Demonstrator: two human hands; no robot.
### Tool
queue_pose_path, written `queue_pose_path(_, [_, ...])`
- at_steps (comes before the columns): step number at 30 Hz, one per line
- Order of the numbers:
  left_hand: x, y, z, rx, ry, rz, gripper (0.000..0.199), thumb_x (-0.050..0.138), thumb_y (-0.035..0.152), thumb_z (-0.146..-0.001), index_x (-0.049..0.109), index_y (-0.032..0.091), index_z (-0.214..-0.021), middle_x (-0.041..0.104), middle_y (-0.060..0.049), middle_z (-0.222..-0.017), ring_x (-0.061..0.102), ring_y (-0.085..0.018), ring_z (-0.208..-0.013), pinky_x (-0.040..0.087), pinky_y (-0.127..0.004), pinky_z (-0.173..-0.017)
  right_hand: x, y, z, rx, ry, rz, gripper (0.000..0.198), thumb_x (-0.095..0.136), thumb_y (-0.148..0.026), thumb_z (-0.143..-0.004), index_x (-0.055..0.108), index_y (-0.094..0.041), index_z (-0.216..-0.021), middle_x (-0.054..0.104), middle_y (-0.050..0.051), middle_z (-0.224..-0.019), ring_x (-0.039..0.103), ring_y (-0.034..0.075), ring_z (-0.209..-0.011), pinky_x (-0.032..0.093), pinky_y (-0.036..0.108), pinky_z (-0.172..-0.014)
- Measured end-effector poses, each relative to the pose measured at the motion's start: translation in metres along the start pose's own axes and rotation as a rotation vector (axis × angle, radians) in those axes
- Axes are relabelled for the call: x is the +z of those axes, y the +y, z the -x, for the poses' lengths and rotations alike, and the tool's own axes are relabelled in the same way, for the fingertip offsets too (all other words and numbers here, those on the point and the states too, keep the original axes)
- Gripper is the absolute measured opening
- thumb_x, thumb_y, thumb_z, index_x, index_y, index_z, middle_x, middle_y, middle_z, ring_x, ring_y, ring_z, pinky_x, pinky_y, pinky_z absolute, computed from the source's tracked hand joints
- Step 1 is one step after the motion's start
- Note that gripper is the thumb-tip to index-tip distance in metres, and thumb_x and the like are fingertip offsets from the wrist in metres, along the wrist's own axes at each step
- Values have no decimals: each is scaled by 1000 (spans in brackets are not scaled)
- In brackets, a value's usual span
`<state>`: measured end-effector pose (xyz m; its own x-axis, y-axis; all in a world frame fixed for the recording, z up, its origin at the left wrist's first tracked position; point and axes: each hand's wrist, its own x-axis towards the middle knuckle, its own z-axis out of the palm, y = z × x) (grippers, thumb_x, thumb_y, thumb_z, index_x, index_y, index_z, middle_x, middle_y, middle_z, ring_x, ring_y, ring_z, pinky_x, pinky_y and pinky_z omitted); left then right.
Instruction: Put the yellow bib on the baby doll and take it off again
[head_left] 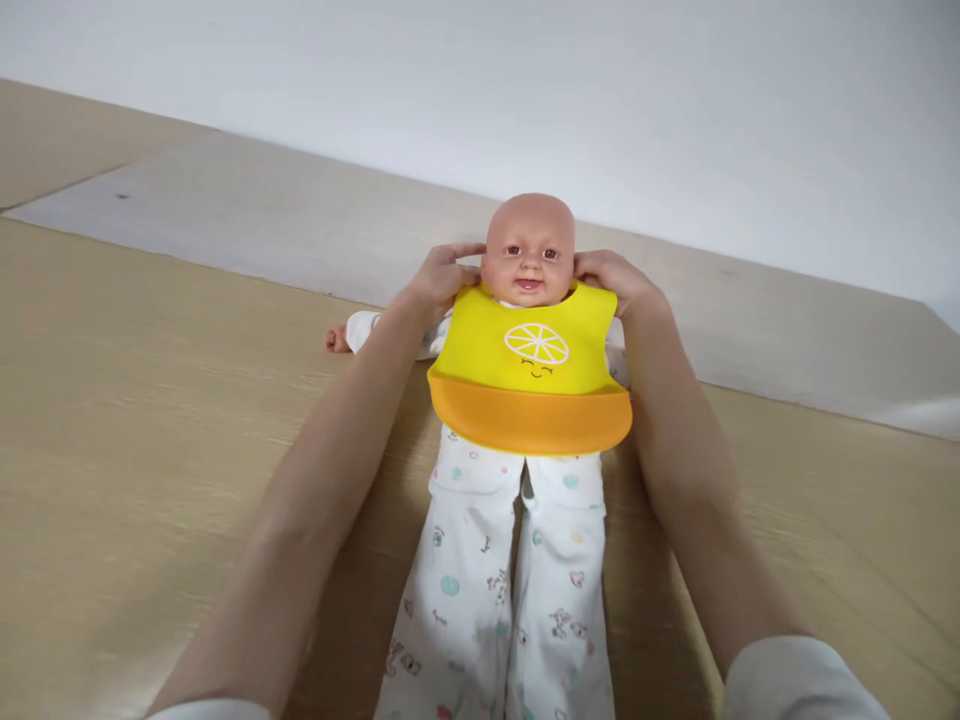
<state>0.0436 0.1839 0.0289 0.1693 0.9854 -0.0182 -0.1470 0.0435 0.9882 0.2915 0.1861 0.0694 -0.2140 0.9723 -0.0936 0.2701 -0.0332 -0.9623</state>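
A baby doll [529, 240] lies on its back on the floor in printed white clothes, its head toward the wall. On its chest is a yellow bib [480, 335] with a white citrus slice, a smiling face and an orange catch pocket [529, 415]. My left hand [439, 280] is at the left side of the doll's neck, fingers closed at the bib's neck strap. At the other side, my right hand [619, 278] has its fingers bent in on the strap. The doll's head and the bib hide the fingertips and the strap ends behind the neck.
A wood-patterned floor [187, 400] extends to both sides. Behind the doll, a pale strip [247, 200] runs along the foot of a white wall [480, 90]. The doll's sleeved arm [360, 330] reaches out to the left.
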Motion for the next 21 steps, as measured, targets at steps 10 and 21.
queue_pose_path(10, [-4, 9, -4, -12, 86, 48, 44, 66, 23, -75, 60, 10, -117, 70, -11, -84, 70, -33, -90, 56, -43, -79, 3, 2, 17, 102, 71, -78, 9, 65, -11, -65, 70, -10, -73, 68, 6, -71, 62, 14, -63, 50, 20, -55])
queue_pose_path(21, [4, 16, 7, -19, 136, 141, 44, 56, 17, -80, 56, 10, -124, 72, -10, -88, 72, -27, -88, 58, -37, -76, 17, 17, 6, -176, 204, 237, 13, 70, -14, -70, 68, -8, -81, 71, 8, -91, 63, 26, -95, 55, 37, -82])
